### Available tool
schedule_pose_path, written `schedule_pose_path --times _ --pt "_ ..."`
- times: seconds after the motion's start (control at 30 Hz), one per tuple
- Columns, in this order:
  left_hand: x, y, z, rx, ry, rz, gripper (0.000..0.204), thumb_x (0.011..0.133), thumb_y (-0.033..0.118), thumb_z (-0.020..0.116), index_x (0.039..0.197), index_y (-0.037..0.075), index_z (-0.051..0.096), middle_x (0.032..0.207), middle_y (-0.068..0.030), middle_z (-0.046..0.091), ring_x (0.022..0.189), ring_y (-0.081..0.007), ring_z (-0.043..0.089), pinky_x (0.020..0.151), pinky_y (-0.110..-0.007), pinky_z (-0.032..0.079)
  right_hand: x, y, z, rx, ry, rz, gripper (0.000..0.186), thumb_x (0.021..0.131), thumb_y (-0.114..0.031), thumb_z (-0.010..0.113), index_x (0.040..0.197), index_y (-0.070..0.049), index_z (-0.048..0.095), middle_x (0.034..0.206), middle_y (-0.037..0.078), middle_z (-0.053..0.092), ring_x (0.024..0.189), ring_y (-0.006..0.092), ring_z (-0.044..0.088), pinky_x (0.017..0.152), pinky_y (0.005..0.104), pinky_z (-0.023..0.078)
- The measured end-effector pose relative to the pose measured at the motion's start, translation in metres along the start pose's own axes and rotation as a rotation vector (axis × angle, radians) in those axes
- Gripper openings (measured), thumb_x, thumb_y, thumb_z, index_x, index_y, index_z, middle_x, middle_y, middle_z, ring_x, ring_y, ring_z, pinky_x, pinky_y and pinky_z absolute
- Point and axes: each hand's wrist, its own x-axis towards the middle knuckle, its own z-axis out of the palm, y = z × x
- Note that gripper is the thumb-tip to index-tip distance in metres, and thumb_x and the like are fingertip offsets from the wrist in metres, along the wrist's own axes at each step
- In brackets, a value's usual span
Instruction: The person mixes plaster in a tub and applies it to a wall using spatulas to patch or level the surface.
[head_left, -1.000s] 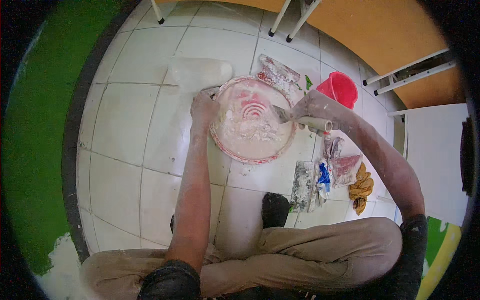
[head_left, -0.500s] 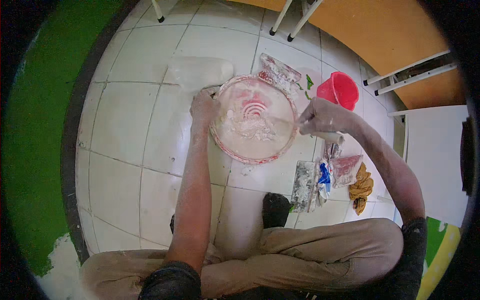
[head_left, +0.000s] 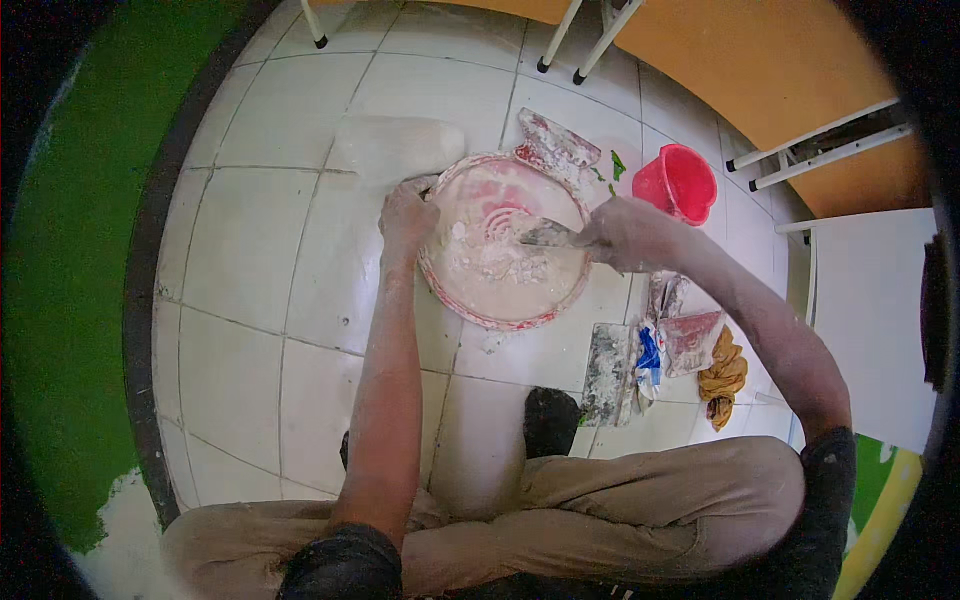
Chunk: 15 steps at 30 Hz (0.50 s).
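Note:
A round red-rimmed tub (head_left: pixel 525 322) holds pale, lumpy paste with pink streaks. My left hand (head_left: pixel 408 215) is closed on the tub's left rim. My right hand (head_left: pixel 632 232) grips a putty knife (head_left: pixel 548 232), its metal blade over the paste, right of the middle. A plaster-smeared scraper (head_left: pixel 555 140) lies at the tub's upper right edge. Below right of the tub are a long stained metal blade (head_left: pixel 605 370), another pinkish scraper (head_left: pixel 690 345), a blue-and-white crumpled packet (head_left: pixel 648 355) and a brown crumpled bundle (head_left: pixel 722 375), probably cloth or plastic.
A red bucket (head_left: pixel 680 175) stands at the upper right. White metal legs (head_left: pixel 556 40) rise at the back, others at the right beside a white panel (head_left: pixel 870 320). A green surface (head_left: pixel 70 300) borders the tiled floor on the left. My crossed legs fill the lower edge.
My right hand swung slightly right, then came back left, bringing the knife blade further over the middle of the paste. My left hand stayed on the rim.

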Motion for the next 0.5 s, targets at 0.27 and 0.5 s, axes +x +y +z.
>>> schedule_pose_path --times 0.27,0.5 --pt "-0.004 0.014 -0.010 -0.046 -0.090 -0.006 0.044 0.075 0.013 0.062 0.118 0.018 0.069 0.112 -0.0165 0.068 0.108 -0.0372 0.062 0.094 -0.046 0.049 -0.003 0.006 0.008 -0.222 -0.017 -0.059 0.029 0.086 -0.014 0.062 0.114 -0.015 0.069 0.080 0.017 0.062 0.076 0.0368 0.064 0.070 0.0466 0.051" --pt "-0.006 0.014 -0.009 -0.056 -0.079 0.065 0.038 0.077 0.016 0.061 0.113 0.006 0.065 0.111 -0.0195 0.066 0.107 -0.0396 0.061 0.093 -0.048 0.049 -0.004 0.012 0.038 -0.264 0.273 -0.112 0.017 0.073 -0.005 0.061 0.088 -0.004 0.069 0.077 0.018 0.065 0.081 0.0368 0.067 0.073 0.0476 0.054"
